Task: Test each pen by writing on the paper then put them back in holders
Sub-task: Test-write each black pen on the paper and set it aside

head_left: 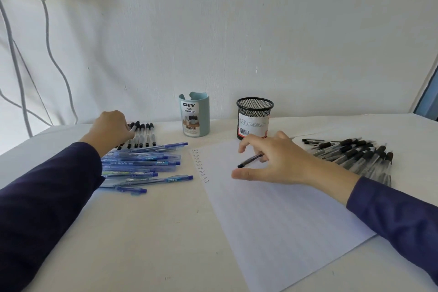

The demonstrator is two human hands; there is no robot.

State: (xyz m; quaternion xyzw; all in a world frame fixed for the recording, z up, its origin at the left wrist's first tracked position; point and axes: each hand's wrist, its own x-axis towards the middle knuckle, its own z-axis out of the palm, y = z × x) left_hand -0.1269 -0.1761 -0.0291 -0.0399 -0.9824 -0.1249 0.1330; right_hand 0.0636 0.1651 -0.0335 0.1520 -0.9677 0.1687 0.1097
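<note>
A white sheet of paper (272,216) lies in front of me, with "Test" written several times down its left edge. My right hand (277,163) hovers over the top of the sheet. Its fingers curl over a black pen (250,160) and the thumb stretches out apart from it. My left hand (110,129) reaches to a row of black-capped pens (144,136) at the back left and grips the end of one of them. A light blue holder (194,115) and a black mesh holder (254,118) stand by the wall. No pens stick out of either.
Blue pens (142,165) lie heaped left of the paper, under my left forearm. A pile of black-grip pens (355,155) lies right of the paper. White cables (49,50) hang down the wall at the far left.
</note>
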